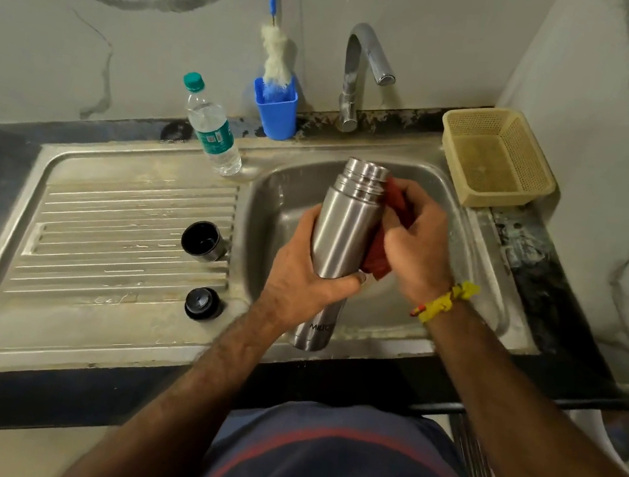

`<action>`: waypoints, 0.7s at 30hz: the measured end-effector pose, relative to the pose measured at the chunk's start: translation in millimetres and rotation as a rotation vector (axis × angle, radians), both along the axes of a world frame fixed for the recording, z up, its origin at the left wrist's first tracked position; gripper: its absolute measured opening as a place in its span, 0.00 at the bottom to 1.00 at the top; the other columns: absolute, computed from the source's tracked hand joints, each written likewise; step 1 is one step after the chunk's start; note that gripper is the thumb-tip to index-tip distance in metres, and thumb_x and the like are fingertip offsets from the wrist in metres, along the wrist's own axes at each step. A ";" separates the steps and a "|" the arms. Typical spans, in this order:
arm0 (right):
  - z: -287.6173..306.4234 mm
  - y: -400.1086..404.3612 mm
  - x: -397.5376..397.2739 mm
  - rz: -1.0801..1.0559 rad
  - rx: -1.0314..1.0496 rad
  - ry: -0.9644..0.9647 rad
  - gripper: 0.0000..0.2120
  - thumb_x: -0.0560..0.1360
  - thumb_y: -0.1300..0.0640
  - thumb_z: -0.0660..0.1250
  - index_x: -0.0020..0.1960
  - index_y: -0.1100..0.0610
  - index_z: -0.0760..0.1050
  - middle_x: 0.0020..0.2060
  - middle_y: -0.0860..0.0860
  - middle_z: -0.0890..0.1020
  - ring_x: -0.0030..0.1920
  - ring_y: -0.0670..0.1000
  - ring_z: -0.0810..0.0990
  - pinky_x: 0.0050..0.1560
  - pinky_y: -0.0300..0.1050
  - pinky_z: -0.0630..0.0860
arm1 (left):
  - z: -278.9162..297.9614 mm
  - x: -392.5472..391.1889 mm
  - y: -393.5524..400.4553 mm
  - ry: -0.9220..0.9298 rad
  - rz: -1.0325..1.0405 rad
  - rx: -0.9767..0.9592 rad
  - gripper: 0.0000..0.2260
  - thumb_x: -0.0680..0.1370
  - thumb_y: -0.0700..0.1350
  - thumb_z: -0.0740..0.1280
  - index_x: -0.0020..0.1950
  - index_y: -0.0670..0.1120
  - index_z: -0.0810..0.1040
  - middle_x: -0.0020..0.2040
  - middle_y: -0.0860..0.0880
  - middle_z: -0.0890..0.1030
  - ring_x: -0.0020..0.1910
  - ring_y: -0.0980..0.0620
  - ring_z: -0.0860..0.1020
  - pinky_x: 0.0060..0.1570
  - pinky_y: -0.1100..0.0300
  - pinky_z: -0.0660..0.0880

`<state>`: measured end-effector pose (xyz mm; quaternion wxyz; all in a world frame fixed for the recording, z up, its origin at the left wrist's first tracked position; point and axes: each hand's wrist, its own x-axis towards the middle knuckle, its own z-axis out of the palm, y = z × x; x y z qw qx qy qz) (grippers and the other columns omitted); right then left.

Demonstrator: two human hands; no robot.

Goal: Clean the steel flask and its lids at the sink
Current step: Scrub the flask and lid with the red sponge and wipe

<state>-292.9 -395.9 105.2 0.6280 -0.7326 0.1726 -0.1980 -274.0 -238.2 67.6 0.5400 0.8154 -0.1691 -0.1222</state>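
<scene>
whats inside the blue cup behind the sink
A bottle brush stands in the blue cup, white bristles and blue handle sticking out. The cup's wall hides its lower end and anything else inside.

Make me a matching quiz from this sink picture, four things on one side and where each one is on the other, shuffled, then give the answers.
Things
1. steel flask
2. bottle brush
3. water bottle
4. red cloth

Places
A. standing in the blue holder
B. pressed against the flask by the right hand
C. gripped by the left hand over the sink
D. upright at the back of the drainboard

Pairs: 1-C, 2-A, 3-D, 4-B
</scene>
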 end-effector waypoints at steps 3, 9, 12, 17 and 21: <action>3.4 -8.3 -9.9 0.075 0.178 -0.063 0.16 0.79 0.70 0.64 0.56 0.51 0.79 0.49 0.46 0.84 0.52 0.44 0.83 0.55 0.43 0.81 | 5.1 7.3 7.8 0.010 -0.016 -0.031 0.42 0.62 0.53 0.80 0.72 0.56 0.64 0.57 0.55 0.79 0.51 0.61 0.81 0.46 0.68 0.78; 14.6 -56.9 10.6 0.432 0.118 0.223 0.15 0.76 0.70 0.67 0.60 0.60 0.80 0.55 0.54 0.84 0.55 0.50 0.83 0.47 0.41 0.80 | 10.6 17.5 27.6 -0.126 -0.289 0.348 0.47 0.63 0.51 0.82 0.76 0.59 0.61 0.58 0.56 0.78 0.51 0.59 0.80 0.51 0.60 0.78; 38.6 -76.7 8.7 0.650 -0.150 0.309 0.16 0.78 0.70 0.64 0.58 0.54 0.81 0.54 0.49 0.84 0.55 0.44 0.82 0.48 0.38 0.80 | 18.4 20.5 38.1 -0.286 -0.333 0.519 0.45 0.62 0.56 0.78 0.75 0.62 0.61 0.60 0.55 0.80 0.50 0.55 0.80 0.52 0.57 0.78; 51.7 -43.3 21.2 0.698 -0.719 0.308 0.19 0.73 0.63 0.62 0.54 0.44 0.83 0.50 0.43 0.85 0.53 0.50 0.83 0.56 0.56 0.81 | 26.7 25.5 36.8 -0.422 -0.325 0.713 0.43 0.64 0.57 0.76 0.75 0.61 0.60 0.61 0.53 0.80 0.51 0.51 0.80 0.48 0.56 0.76; 49.0 -21.2 -5.1 0.626 -0.862 0.216 0.19 0.74 0.68 0.64 0.56 0.48 0.82 0.53 0.46 0.83 0.56 0.48 0.79 0.62 0.52 0.77 | 27.7 24.8 46.3 -0.444 -0.290 0.791 0.42 0.65 0.58 0.76 0.76 0.60 0.62 0.61 0.55 0.80 0.49 0.53 0.78 0.45 0.58 0.71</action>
